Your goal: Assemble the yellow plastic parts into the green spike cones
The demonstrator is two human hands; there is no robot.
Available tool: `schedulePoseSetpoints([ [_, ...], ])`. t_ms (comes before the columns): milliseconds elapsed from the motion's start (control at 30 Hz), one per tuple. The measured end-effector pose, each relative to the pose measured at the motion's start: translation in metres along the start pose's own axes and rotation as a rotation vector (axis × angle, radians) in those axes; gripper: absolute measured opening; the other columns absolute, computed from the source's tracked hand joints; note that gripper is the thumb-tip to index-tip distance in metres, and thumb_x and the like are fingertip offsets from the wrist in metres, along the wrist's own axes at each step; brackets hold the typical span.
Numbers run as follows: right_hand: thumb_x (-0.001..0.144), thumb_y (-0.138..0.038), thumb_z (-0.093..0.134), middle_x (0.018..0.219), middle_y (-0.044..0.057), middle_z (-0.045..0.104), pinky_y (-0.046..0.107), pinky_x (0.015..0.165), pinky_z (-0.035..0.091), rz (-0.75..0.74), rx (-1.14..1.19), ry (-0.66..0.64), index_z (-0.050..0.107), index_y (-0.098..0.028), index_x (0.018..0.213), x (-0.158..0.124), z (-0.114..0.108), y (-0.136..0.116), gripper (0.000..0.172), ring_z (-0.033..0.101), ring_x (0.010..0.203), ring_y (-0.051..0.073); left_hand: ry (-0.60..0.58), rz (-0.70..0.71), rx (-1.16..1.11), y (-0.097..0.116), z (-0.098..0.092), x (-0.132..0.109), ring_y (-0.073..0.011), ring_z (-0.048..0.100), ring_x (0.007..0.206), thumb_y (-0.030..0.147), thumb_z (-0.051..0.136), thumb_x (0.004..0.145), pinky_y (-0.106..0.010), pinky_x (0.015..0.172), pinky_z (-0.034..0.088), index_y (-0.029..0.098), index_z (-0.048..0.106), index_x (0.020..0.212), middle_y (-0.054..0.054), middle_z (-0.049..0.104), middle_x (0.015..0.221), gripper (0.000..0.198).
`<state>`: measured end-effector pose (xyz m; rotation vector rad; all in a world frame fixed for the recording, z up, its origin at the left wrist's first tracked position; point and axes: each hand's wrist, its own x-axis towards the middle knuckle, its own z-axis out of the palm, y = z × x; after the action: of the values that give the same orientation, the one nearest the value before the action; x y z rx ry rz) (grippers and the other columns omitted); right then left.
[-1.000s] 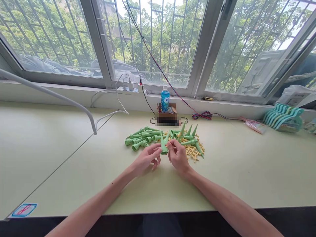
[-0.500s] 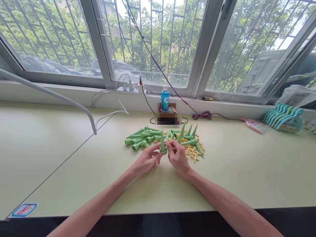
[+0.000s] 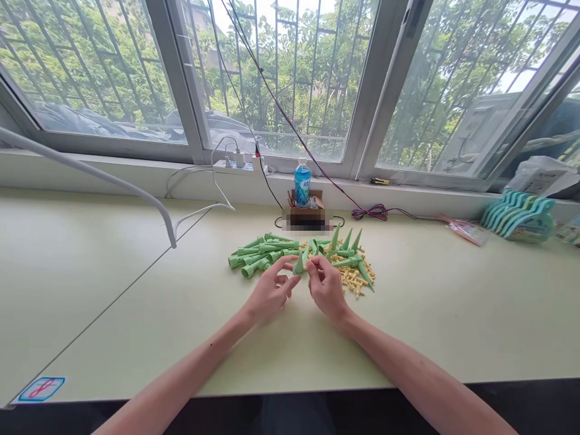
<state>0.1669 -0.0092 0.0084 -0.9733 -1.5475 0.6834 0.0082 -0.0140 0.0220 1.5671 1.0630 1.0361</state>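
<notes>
My left hand (image 3: 273,290) is closed on a green plastic spike (image 3: 298,264), thumb and fingers about its wide end, with the pointed end upward. Close beside it on the right, my right hand (image 3: 327,287) is pinched at a small yellow fitting (image 3: 307,264), which is mostly hidden by the fingertips and lies against the spike's side. Beyond my hands lies a pile of green spikes (image 3: 258,249), several on their sides and some with tips up. Small yellow fittings (image 3: 356,283) are scattered to the right of my right hand.
Behind the pile, a blue bottle (image 3: 302,184) stands in a small cardboard box (image 3: 307,212). Coiled cable (image 3: 371,212) lies near the window wall. Teal hangers (image 3: 519,219) and a plastic packet (image 3: 463,230) sit at the right. A white curved tube (image 3: 136,187) reaches in from the left.
The green spike in my left hand has tipped from upright, so it looks shorter, and its point sits lower. My right hand has stayed nearly in place.
</notes>
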Motion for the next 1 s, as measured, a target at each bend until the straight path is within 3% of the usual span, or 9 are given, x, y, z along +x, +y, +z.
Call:
schedulePoseSetpoints([
  [133,0.098,-0.041,0.044,0.06,-0.005,0.042,0.022,0.044,0.03,-0.016,0.001,0.022,0.048,-0.021,0.083,0.0002,-0.0002,-0.0003,0.025,0.037,0.045,0.009,-0.059,-0.082,-0.08,0.0042,-0.0014,0.0007,-0.0078,0.05,0.044,0.056,0.063,0.082,-0.019,0.034,0.039,0.016,0.058,0.098,-0.002,0.062,0.078,0.043],
  [233,0.099,-0.039,0.044,0.061,-0.006,0.041,0.022,0.044,0.029,-0.028,0.01,0.013,0.047,-0.021,0.084,0.0003,0.0003,0.0005,0.024,0.036,0.045,0.009,-0.116,-0.169,-0.139,0.0073,-0.0022,0.0013,-0.0081,0.048,0.043,0.066,0.051,0.085,-0.019,0.035,0.036,0.012,0.062,0.074,-0.003,0.06,0.065,0.056],
  [300,0.099,-0.038,0.045,0.061,-0.006,0.04,0.022,0.044,0.029,-0.054,0.01,-0.014,0.048,-0.021,0.084,0.0003,0.001,0.0015,0.023,0.035,0.045,0.008,-0.151,-0.213,-0.183,0.007,-0.0025,0.0019,-0.0088,0.048,0.042,0.07,0.046,0.085,-0.019,0.035,0.034,0.01,0.064,0.068,-0.005,0.059,0.06,0.065],
  [567,0.098,-0.034,0.047,0.06,-0.006,0.04,0.021,0.045,0.031,-0.101,0.037,-0.057,0.048,-0.02,0.083,-0.0003,0.0015,0.0046,0.021,0.034,0.045,0.008,-0.201,-0.269,-0.278,-0.0007,-0.0051,0.0022,-0.0094,0.048,0.045,0.068,0.052,0.084,-0.02,0.037,0.036,0.008,0.069,0.073,-0.007,0.061,0.063,0.063],
  [833,0.098,-0.034,0.047,0.06,-0.006,0.042,0.02,0.045,0.034,-0.088,0.055,-0.061,0.049,-0.02,0.082,-0.0002,0.0005,0.0046,0.021,0.036,0.045,0.008,-0.236,-0.231,-0.305,-0.0001,-0.0077,0.0012,-0.008,0.049,0.048,0.062,0.053,0.087,-0.02,0.039,0.037,0.009,0.067,0.082,-0.006,0.061,0.073,0.055],
  [1000,0.098,-0.034,0.047,0.062,-0.005,0.044,0.02,0.045,0.034,-0.086,0.069,-0.068,0.048,-0.02,0.08,0.0015,0.0005,0.0032,0.022,0.037,0.047,0.008,-0.254,-0.175,-0.214,-0.0017,-0.0091,0.0002,-0.0077,0.046,0.042,0.058,0.059,0.085,-0.02,0.04,0.036,0.014,0.058,0.08,0.001,0.055,0.058,0.045],
])
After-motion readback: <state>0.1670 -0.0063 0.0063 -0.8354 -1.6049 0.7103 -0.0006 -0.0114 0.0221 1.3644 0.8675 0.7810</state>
